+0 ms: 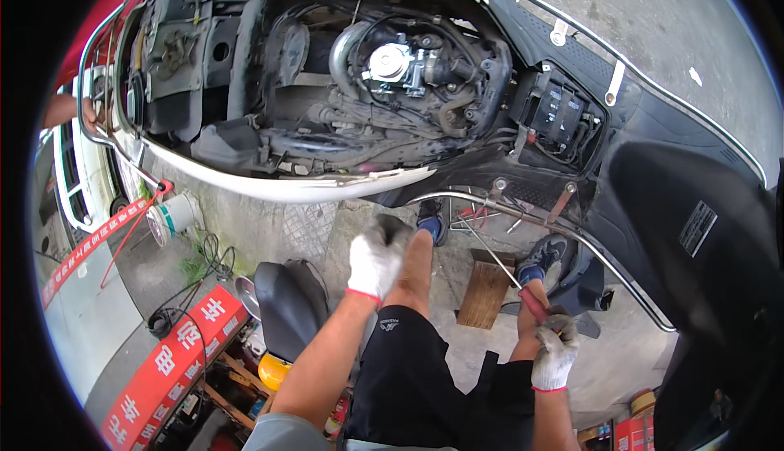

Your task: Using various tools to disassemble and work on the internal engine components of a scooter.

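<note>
My right hand (557, 349), in a white work glove with grey-coated fingers, is closed round the red handle of a long screwdriver (532, 304). Its thin metal shaft points up and left, over a wooden block on the ground. Over my knee, just below the scooter's side, is my left hand (377, 256), gloved the same way. Its grey fingers are curled and slightly blurred; whatever they may hold is hidden. Ahead of both hands stands a scooter with its white body shell (286, 188) opened up. Inside, a shiny silver carburetor-like part (390, 63) sits among dark hoses.
The scooter's battery (559, 116) lies exposed at right. A wooden block (486, 289) and loose tools (478, 214) are by my feet. A removed seat (290, 308) and red sign board (175, 361) are at left. Another person's hand (88, 114) touches the rear rail.
</note>
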Motion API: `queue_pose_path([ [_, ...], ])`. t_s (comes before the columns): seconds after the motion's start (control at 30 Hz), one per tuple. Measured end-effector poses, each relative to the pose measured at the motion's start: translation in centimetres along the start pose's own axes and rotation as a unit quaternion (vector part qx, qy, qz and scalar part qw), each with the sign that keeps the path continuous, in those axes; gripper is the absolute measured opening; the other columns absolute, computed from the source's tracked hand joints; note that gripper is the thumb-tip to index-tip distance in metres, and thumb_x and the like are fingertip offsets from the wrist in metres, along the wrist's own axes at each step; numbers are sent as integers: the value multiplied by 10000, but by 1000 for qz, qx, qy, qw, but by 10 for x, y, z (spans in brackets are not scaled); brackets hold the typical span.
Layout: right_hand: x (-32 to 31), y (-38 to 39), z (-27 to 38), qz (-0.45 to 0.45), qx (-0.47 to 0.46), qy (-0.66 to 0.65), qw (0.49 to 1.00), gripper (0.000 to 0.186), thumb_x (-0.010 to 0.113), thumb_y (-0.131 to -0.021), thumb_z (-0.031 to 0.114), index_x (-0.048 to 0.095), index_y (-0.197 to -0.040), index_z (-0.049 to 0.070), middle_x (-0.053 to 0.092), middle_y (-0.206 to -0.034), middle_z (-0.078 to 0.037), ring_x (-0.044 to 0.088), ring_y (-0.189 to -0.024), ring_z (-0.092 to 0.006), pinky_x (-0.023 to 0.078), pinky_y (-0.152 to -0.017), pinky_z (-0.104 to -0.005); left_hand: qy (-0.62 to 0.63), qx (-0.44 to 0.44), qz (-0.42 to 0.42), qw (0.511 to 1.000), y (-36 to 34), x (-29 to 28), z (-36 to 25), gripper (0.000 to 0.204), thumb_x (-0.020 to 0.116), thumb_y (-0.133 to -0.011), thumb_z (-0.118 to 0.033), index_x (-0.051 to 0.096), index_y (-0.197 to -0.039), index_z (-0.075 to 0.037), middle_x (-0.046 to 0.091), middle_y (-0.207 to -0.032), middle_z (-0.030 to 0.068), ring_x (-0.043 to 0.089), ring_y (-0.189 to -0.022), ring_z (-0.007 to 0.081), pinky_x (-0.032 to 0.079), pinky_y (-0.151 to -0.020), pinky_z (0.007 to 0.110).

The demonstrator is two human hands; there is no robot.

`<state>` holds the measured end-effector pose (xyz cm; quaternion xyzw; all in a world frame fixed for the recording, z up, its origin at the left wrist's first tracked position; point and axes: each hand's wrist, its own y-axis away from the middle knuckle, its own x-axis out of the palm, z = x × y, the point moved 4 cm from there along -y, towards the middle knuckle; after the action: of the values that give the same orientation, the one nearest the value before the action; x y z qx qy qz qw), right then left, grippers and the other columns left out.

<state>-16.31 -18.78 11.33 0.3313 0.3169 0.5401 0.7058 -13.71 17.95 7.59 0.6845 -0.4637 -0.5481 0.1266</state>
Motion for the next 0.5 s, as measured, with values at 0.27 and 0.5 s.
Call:
queue_pose_path([
  [0.27, -5, -1, -10, 29, -23, 23, 999, 123, 637, -746, -17, 617, -862, 17, 585, -1102, -93, 526, -871, -113, 409, -756, -231, -102, 158, -207, 960, -76, -8, 66, 339, 746, -844, -268, 685, -1068, -22, 695, -1009, 213, 658, -935, 390, 524, -817, 435],
  [0.5, -15, 2, -10, 19, -11, 26, 999, 190, 661, -738, -60, 618, -886, 50, 609, -1045, -57, 559, -841, -119, 450, -729, -241, -230, 208, -250, 917, -84, 0, 58, 293, 710, -860, -265, 705, -1074, -64, 688, -1039, 197, 641, -972, 416, 522, -853, 467],
])
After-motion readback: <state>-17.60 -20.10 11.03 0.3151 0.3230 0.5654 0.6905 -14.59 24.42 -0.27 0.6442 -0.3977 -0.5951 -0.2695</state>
